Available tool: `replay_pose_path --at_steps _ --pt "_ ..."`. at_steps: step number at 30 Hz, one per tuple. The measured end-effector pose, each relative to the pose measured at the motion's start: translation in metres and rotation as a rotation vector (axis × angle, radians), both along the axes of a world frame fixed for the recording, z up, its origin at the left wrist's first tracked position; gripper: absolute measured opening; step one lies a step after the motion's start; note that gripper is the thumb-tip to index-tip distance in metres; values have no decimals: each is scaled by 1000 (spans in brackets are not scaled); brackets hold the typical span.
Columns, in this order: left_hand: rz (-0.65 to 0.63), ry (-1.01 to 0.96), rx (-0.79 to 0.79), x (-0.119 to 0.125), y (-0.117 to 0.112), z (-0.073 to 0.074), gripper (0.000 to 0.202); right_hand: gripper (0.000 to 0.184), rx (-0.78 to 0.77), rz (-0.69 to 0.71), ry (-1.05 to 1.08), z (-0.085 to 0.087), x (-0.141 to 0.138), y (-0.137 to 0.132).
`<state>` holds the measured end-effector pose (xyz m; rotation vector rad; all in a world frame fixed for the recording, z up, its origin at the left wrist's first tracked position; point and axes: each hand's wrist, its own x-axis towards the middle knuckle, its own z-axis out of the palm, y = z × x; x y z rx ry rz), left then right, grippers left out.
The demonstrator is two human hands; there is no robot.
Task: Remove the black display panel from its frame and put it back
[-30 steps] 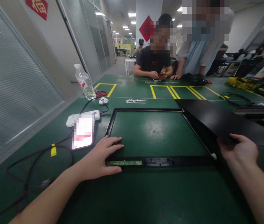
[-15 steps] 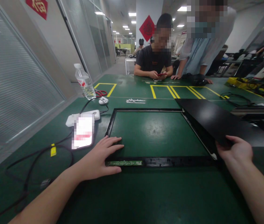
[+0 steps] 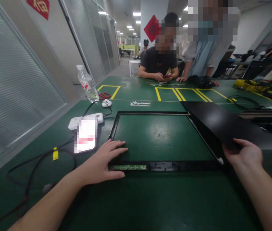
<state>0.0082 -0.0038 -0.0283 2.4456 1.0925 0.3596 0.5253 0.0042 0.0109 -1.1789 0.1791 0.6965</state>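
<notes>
A black rectangular frame (image 3: 184, 166), like a monitor bezel, lies flat on the green table (image 3: 150, 205). A narrow green circuit board (image 3: 128, 167) sits in its near left side. My left hand (image 3: 107, 160) rests over the frame's near left corner, fingers spread. On the right, my right hand (image 3: 246, 154) grips the near edge of a thin black panel (image 3: 217, 120), thumb on top and the other fingers mostly hidden under it. The panel tilts beside the frame's right side and partly overlaps it.
Left of the frame lie a lit phone (image 3: 86, 134), a white device (image 3: 97, 118), black cables (image 3: 30, 173) and a water bottle (image 3: 88, 83). Small white pieces (image 3: 140, 103) lie beyond it. Two people (image 3: 160, 62) are at the far edge; a yellow object (image 3: 249, 86) is far right.
Hands, frame and panel stay almost in place. The standing person across the table has shifted slightly left.
</notes>
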Motion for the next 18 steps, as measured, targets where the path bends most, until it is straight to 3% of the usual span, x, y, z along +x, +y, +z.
replay_pose_path --at_steps 4,12,18 --pt "52 -59 5 3 -4 6 75 33 -29 -16 1 10 -9 -3" --pt "259 -188 -52 12 -10 15 58 34 145 67 -91 26 -19 -12" --pt "461 -466 -165 16 -5 23 67 49 174 129 -145 32 -29 -24"
